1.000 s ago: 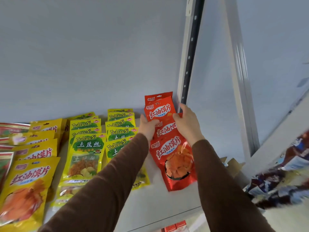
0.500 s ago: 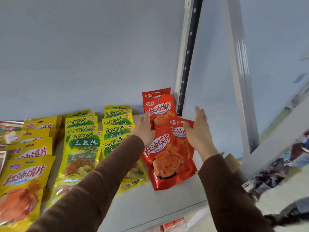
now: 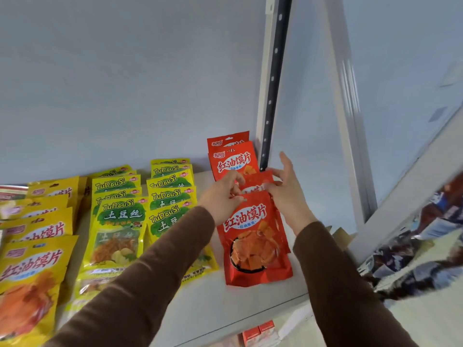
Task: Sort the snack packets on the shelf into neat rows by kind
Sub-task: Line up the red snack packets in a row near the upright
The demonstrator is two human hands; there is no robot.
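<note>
Red packets (image 3: 253, 236) lie in an overlapping row at the shelf's (image 3: 250, 306) right end, glossy, white lettering, clear window. Left hand (image 3: 226, 199) appears to pinch the front packet's top edge. Right hand (image 3: 285, 194) touches the row, fingers spread.

Back panel: plain pale grey-blue wall (image 3: 125, 78), matte, evenly lit, no hard shadows. White flat shelf board (image 3: 240, 306) runs beneath it. Black slotted metal upright rail (image 3: 274, 78) with white edge stands at the right end of the panel, tilted in view. White painted vertical frame post (image 3: 350, 136) further right, glossy streak along it. Blurred multicoloured goods (image 3: 426, 246) at lower right; detail unreadable.
</note>
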